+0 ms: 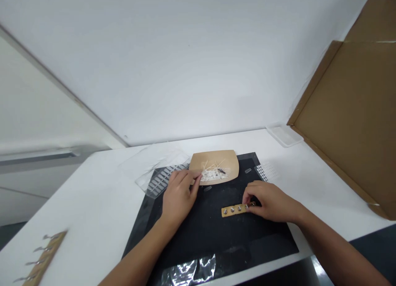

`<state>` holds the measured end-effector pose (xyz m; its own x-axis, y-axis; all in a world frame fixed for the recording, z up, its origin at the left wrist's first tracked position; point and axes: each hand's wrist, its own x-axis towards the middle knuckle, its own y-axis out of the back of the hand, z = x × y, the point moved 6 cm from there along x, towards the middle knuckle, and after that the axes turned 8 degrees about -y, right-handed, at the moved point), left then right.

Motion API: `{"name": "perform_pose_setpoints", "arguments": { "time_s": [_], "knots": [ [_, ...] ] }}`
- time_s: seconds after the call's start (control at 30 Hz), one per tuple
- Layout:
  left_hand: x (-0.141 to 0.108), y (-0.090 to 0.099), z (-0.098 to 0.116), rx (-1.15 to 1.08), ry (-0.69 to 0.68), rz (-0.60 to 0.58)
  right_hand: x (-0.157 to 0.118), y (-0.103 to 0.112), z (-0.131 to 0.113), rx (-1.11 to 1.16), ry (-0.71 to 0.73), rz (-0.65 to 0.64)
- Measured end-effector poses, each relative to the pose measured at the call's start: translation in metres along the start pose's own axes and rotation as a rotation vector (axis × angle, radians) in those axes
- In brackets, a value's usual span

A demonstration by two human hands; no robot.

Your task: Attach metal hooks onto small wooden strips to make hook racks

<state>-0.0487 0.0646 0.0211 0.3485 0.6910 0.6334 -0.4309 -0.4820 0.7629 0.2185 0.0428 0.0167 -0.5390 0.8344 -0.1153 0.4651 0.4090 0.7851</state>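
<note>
My left hand (181, 193) is at the left side of a tan shallow tray (196, 159), thumb and fingertips pinched together over its rim. Anything between those fingertips is too small to make out. Inside the tray lie several thin sticks (216, 164), white bits (213, 174) and a small dark piece (221, 171). My right hand (270, 201) closes its thumb and fingers around the right end of a wooden strip (236, 209) bearing several small metal pieces. The strip lies on the black mat (213, 232), and the fingers partly cover its right end.
A sheet of clear nail tips (159, 180) lies partly under plastic wrapping at left. White adhesive tabs (262, 171) and a small clear nail tip (248, 170) sit at right. Another wooden strip with metal clips (46, 257) stands front left. Behind are a clear box (284, 135) and cardboard (349, 112).
</note>
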Motion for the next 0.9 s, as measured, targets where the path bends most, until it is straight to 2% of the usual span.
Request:
{"name": "perform_pose_setpoints", "arguments": {
  "time_s": [0.2,0.9],
  "knots": [
    [0.0004,0.0037,-0.002,0.053,0.025,0.014,-0.0003,0.0005,-0.0005,-0.015,-0.011,-0.005],
    [0.003,0.0062,0.0065,0.081,-0.055,0.038,0.0003,-0.0008,0.0,-0.084,-0.018,-0.024]
  ]
}}
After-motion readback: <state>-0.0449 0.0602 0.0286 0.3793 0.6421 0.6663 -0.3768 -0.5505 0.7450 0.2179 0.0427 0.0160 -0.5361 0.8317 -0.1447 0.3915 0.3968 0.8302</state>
